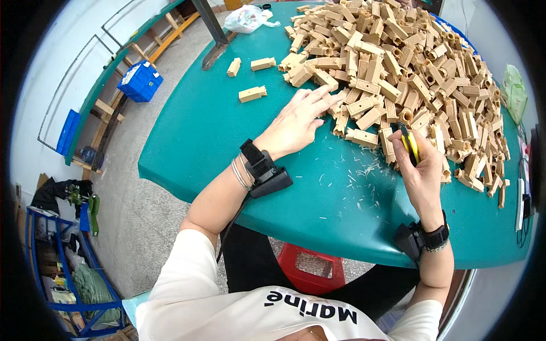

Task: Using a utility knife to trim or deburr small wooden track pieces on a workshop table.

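Note:
A large heap of tan wooden blocks [392, 57], oblong with notched ends and some with round holes, covers the far right of the green table [227, 153]. My left hand [297, 120] reaches to the heap's near left edge, its fingers stretched out and spread against a block [325, 79]. At the heap's front, my right hand [424, 173] is closed around a yellow and black utility knife [410, 146], which points away from me near the blocks. Pale shavings [355, 179] lie scattered on the tabletop between my hands.
Three loose blocks, one of them a single block [252, 94], lie left of the heap. A metal post [211, 25] rises at the table's far left edge, beside a plastic bag [245, 19]. A red stool [296, 267] stands below the near edge; a blue crate [140, 82] is farther left.

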Available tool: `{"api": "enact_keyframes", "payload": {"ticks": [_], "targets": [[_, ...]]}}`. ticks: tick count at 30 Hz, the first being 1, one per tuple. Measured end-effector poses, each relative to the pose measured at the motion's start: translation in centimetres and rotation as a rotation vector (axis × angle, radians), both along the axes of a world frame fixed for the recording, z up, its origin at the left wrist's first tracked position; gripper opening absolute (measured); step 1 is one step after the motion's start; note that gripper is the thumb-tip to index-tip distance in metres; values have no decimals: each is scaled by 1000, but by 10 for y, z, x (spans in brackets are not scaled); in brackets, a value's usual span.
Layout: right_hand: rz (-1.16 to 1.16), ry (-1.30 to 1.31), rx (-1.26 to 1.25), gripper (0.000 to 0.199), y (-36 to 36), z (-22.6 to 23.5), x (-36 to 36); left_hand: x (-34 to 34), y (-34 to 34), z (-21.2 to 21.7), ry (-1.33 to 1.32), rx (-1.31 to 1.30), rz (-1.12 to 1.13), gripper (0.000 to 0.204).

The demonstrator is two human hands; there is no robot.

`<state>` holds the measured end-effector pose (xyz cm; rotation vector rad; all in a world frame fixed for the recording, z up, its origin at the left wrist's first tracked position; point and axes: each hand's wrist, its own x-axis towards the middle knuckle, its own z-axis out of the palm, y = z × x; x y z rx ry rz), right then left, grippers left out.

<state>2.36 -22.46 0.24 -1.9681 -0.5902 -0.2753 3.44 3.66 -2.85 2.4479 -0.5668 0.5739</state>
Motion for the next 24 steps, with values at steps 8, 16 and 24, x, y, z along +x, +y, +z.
{"api": "enact_keyframes", "payload": {"ticks": [8, 16, 24], "targets": [[-24, -23, -33, 13, 0, -3, 2, -10, 6, 23, 453, -124, -52, 19], [-47, 140, -97, 13, -2, -2, 5, -4, 7, 16, 802, -1042, -358, 28], [-43, -71, -318, 20, -1, -9, 11, -5, 7, 10, 776, -920, -358, 28]]}}
